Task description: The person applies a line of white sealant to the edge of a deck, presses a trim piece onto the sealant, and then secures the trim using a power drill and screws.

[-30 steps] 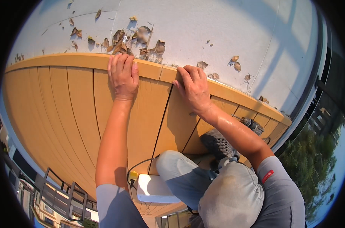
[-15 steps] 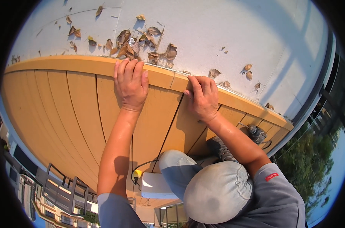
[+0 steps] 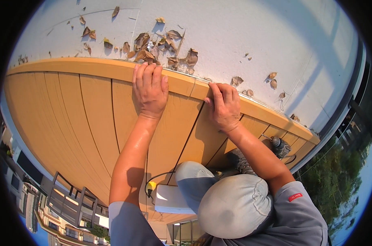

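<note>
A long yellow-brown edge board [image 3: 91,66] runs along the far side of matching wood-look planks [image 3: 169,123], beside a pale surface. My left hand [image 3: 151,92] curls over this board left of a butt joint in it, its fingertips at the far edge near some dry leaves. To the right of that joint, my right hand [image 3: 225,106] grips the same board, with the thumb on its near side and the fingers bent over the top. Both palms face down, hiding what lies under them.
A cordless drill [image 3: 280,147] rests on the planks at the right, close to my right forearm. Brown dry leaves [image 3: 147,51] lie scattered on the pale surface [image 3: 243,33]. Near my knee [image 3: 194,172] are a white box [image 3: 173,199] and a yellow plug [image 3: 152,185] on a black cable.
The whole view has shifted slightly, so the scene sits a little farther right. Both hands keep their places on the edge board.
</note>
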Demonstrator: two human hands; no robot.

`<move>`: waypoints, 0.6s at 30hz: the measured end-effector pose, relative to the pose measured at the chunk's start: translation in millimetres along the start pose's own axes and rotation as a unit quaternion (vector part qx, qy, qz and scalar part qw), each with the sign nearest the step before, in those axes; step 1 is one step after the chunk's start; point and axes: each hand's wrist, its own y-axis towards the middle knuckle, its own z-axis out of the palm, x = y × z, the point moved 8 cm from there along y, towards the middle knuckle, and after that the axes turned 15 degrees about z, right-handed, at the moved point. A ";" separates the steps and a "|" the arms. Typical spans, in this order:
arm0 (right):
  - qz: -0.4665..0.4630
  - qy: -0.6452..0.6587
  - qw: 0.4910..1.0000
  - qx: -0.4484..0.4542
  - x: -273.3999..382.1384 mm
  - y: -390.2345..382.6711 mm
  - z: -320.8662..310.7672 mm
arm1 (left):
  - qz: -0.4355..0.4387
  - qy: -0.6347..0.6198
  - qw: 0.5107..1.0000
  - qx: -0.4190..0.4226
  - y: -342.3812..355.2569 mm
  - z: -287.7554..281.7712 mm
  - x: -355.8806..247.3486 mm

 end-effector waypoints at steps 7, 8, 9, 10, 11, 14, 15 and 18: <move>-0.007 -0.028 0.999 -0.019 -6.8 -0.8 -0.5 | -0.026 -0.042 0.998 -0.028 5.2 4.2 -11.6; -0.003 -0.034 0.999 -0.020 -3.1 -4.7 -1.2 | -0.021 -0.051 0.998 -0.037 3.6 0.4 -10.7; -0.016 -0.026 0.999 -0.022 0.0 -6.6 -1.1 | -0.017 -0.057 0.997 -0.051 3.3 -3.8 -6.2; -0.010 -0.033 0.999 -0.010 -0.9 -10.7 0.7 | -0.023 -0.093 0.993 -0.072 -1.6 -10.0 -1.5; -0.006 -0.042 0.999 -0.005 -6.0 -8.0 5.0 | -0.026 -0.079 0.993 -0.084 3.6 -13.4 9.8; -0.008 -0.040 0.999 -0.011 -2.3 -7.1 6.3 | -0.021 -0.049 0.989 -0.137 11.1 -47.4 72.0; -0.002 -0.045 0.999 -0.009 -0.7 -8.8 2.6 | -0.044 -0.014 0.990 -0.137 13.0 -60.8 109.0; 0.002 -0.049 0.999 -0.004 0.5 -9.2 5.4 | -0.060 0.078 0.991 -0.090 11.2 -79.2 205.2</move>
